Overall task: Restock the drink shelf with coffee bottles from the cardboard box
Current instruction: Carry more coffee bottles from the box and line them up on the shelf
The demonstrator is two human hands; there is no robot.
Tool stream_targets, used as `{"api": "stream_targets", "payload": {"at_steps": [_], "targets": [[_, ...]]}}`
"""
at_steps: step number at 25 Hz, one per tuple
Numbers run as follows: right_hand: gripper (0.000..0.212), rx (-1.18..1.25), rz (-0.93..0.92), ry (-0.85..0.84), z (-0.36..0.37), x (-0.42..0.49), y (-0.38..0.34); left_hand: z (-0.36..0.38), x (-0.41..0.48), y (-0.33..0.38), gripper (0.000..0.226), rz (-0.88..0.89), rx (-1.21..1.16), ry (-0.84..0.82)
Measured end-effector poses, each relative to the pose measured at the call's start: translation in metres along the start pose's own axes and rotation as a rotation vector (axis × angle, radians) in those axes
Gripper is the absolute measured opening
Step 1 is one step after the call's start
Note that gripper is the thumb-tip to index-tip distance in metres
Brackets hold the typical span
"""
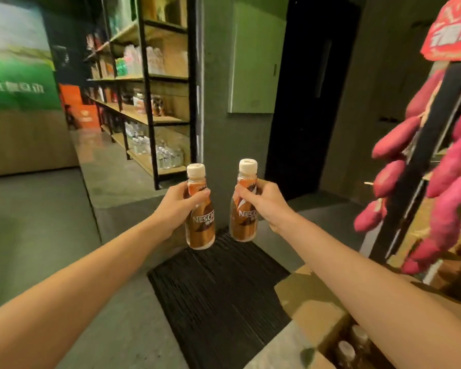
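My left hand [180,202] grips a brown coffee bottle [200,225] with a cream cap by its upper part, upright in front of me. My right hand [264,202] grips a second coffee bottle [242,225] the same way, a little to the right. Both bottles hang in the air above a black floor mat [218,291]. The open cardboard box [314,304] sits on the floor at the lower right under my right forearm, with more capped bottles [353,344] inside. The drink shelf [149,97] stands to the upper left, with bottles on several levels.
A grey pillar [224,129] rises straight ahead with a pale panel [253,62] on it. A dark doorway [312,97] lies beside it. A rack with hanging pink sausage-shaped items [421,166] crowds the right side. Orange boxes [80,110] stand far left by the shelf.
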State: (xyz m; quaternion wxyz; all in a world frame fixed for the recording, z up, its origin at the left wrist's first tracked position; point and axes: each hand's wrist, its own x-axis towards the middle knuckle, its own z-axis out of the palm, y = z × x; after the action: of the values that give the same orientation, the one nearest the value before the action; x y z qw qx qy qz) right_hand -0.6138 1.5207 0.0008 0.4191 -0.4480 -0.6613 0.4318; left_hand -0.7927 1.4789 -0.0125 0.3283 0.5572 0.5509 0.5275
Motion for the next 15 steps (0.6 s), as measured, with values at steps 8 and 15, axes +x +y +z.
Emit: {"api": "stream_targets", "payload": {"at_steps": [8,15], "targets": [[0.045,0.024,-0.078,-0.159,0.243,0.135,-0.08,-0.256,0.066,-0.031,0.015,0.027,0.121,0.236],[0.05,0.073,-0.109,-0.287,0.425,0.255,-0.117,-0.429,0.134,-0.078,0.027,-0.049,0.138,0.425]]}}
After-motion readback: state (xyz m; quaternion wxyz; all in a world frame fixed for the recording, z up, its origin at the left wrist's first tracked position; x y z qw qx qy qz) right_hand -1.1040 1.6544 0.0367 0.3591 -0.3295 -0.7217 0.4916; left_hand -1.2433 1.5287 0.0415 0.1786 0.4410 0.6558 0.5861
